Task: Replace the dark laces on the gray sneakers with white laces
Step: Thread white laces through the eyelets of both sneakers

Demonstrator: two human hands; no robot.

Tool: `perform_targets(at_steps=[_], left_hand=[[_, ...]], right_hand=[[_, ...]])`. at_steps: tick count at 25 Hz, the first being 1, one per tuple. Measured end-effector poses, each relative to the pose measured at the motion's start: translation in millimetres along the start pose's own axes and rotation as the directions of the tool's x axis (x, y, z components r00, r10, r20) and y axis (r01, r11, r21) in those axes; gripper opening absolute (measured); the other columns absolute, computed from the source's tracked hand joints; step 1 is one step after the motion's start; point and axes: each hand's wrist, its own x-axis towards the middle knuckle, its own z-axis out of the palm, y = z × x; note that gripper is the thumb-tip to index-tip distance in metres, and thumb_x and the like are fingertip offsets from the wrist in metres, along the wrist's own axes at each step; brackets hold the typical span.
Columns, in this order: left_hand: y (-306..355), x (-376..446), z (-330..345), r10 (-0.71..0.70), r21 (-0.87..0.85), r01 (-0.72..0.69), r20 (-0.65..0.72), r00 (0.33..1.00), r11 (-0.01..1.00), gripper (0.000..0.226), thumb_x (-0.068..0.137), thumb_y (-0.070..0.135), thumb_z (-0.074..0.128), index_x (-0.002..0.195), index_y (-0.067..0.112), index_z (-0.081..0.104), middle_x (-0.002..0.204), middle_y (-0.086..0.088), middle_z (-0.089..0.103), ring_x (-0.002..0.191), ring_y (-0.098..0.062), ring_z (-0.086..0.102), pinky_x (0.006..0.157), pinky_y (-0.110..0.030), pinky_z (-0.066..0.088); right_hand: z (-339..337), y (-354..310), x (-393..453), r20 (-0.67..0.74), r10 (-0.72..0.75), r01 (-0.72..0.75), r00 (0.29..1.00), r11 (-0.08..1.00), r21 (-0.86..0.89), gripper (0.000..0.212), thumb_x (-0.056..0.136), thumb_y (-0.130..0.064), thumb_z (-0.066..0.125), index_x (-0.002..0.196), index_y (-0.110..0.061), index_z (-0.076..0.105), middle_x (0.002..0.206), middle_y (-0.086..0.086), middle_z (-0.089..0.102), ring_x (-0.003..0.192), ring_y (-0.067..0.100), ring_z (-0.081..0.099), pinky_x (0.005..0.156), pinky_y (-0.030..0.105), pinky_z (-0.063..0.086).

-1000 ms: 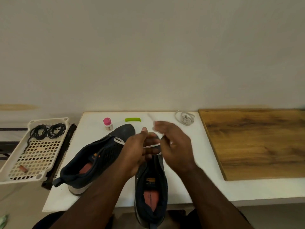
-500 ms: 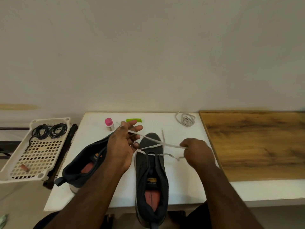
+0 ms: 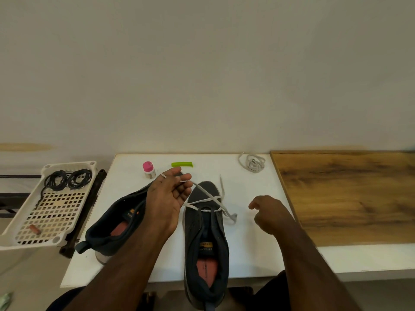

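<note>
A gray sneaker [image 3: 205,243] lies toe-away in the middle of the white table [image 3: 247,254], its heel past the front edge. A white lace [image 3: 207,199] crosses its lowest eyelets. My left hand [image 3: 167,198] is raised palm-up beside the toe, and one strand runs taut into its fingers, caught around the index finger. The lace's other ends lie loose on the table right of the shoe. My right hand [image 3: 268,213] hovers right of the shoe, loosely curled and holding nothing. The second sneaker [image 3: 112,232] lies on its side at the left, partly hidden by my left arm.
A white slotted basket [image 3: 13,241] left of the table holds the dark laces [image 3: 67,180]. A coiled white lace [image 3: 252,163], a pink-capped bottle [image 3: 148,169] and a green piece [image 3: 182,164] lie along the back edge. A wooden board [image 3: 348,198] covers the right side.
Both hands pulled the lace ends apart from over the shoe's toe. My right hand then let go of its strand, which dropped beside the shoe; my left hand opened out, lace still in its fingers.
</note>
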Motion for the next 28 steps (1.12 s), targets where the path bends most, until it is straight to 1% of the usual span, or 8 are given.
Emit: perform_targets(at_steps=[3, 6, 12, 18, 21, 23, 25, 28], left_hand=[[0.1, -10.7, 8.8, 0.002, 0.150, -0.019, 0.112, 0.994, 0.988, 0.019, 0.103, 0.006, 0.045, 0.116, 0.006, 0.059, 0.103, -0.013, 0.074, 0.082, -0.020, 0.070, 0.073, -0.029, 0.058], [-3.7, -27.6, 23.3, 0.013, 0.454, -0.120, 0.232, 0.973, 0.883, 0.011, 0.101, 0.011, 0.052, 0.105, 0.006, 0.061, 0.092, -0.009, 0.076, 0.075, -0.018, 0.070, 0.065, -0.026, 0.056], [-15.6, -32.6, 19.3, 0.079, 0.785, -0.283, 0.289, 0.954, 0.551, 0.016, 0.090, 0.006, 0.061, 0.084, 0.013, 0.074, 0.064, -0.005, 0.070, 0.054, -0.014, 0.065, 0.055, -0.031, 0.056], [-16.8, -37.3, 9.2, 0.029, 0.867, -0.208, 0.219, 0.975, 0.453, 0.010, 0.084, 0.032, 0.075, 0.091, 0.030, 0.068, 0.074, 0.007, 0.072, 0.068, -0.003, 0.068, 0.063, -0.025, 0.055], [-21.6, -44.9, -13.3, 0.084, 0.924, -0.176, 0.156, 0.984, 0.339, 0.024, 0.086, 0.040, 0.071, 0.107, 0.032, 0.062, 0.083, 0.013, 0.065, 0.078, 0.002, 0.061, 0.063, -0.013, 0.041], [-29.5, -45.5, -20.2, 0.070, 0.939, -0.193, 0.181, 0.981, 0.285, 0.029, 0.086, 0.039, 0.070, 0.111, 0.028, 0.062, 0.097, 0.015, 0.060, 0.087, 0.001, 0.057, 0.069, -0.012, 0.039], [-38.6, -37.5, -20.4, 0.038, 0.952, -0.204, 0.201, 0.979, 0.228, 0.039, 0.083, 0.041, 0.071, 0.117, 0.025, 0.059, 0.110, 0.009, 0.053, 0.097, -0.005, 0.052, 0.081, -0.019, 0.042], [-48.6, -26.5, -14.7, 0.005, 0.973, -0.188, 0.189, 0.982, 0.133, 0.046, 0.080, 0.040, 0.070, 0.119, 0.022, 0.053, 0.112, 0.003, 0.048, 0.099, -0.012, 0.051, 0.085, -0.026, 0.046]], right_hand=[[-13.4, -30.9, -11.9, -0.316, -0.084, 0.214, 0.945, 0.889, 0.404, 0.036, 0.092, -0.006, 0.061, 0.123, -0.023, 0.066, 0.124, -0.008, 0.067, 0.110, 0.006, 0.063, 0.098, 0.025, 0.049], [-22.2, -71.0, -33.8, -0.243, -0.257, 0.328, 0.935, 0.369, 0.870, 0.032, 0.095, -0.018, 0.065, 0.127, -0.021, 0.066, 0.120, -0.005, 0.071, 0.110, 0.002, 0.065, 0.094, 0.021, 0.053], [-4.1, -72.9, -32.1, -0.253, -0.424, 0.454, 0.869, 0.484, 0.748, 0.020, 0.087, -0.013, 0.076, 0.106, -0.019, 0.078, 0.105, -0.005, 0.075, 0.103, 0.009, 0.069, 0.090, 0.034, 0.057], [-8.0, -66.6, -31.0, -0.355, -0.292, 0.456, 0.888, 0.654, 0.603, 0.010, 0.092, -0.013, 0.069, 0.095, -0.020, 0.075, 0.092, -0.010, 0.074, 0.089, 0.007, 0.068, 0.079, 0.027, 0.055], [-29.7, -42.0, -23.4, -0.842, -0.140, 0.396, 0.522, 0.914, 0.093, 0.014, 0.092, -0.012, 0.068, 0.105, -0.012, 0.075, 0.097, 0.004, 0.073, 0.093, 0.025, 0.063, 0.080, 0.033, 0.048], [-40.2, -35.8, -19.3, -0.904, -0.252, 0.399, 0.346, 0.911, -0.101, 0.018, 0.090, -0.005, 0.067, 0.107, -0.006, 0.075, 0.097, 0.009, 0.071, 0.094, 0.028, 0.058, 0.082, 0.039, 0.048], [-37.5, -44.8, -17.6, -0.822, -0.329, 0.445, 0.465, 0.890, -0.104, 0.020, 0.089, -0.001, 0.066, 0.105, -0.008, 0.075, 0.097, 0.008, 0.070, 0.095, 0.024, 0.059, 0.084, 0.038, 0.049], [-1.4, -70.8, -31.0, -0.426, -0.246, 0.377, 0.871, 0.890, 0.257, 0.019, 0.094, -0.011, 0.060, 0.107, -0.014, 0.075, 0.102, 0.003, 0.071, 0.096, 0.018, 0.063, 0.087, 0.028, 0.047]])
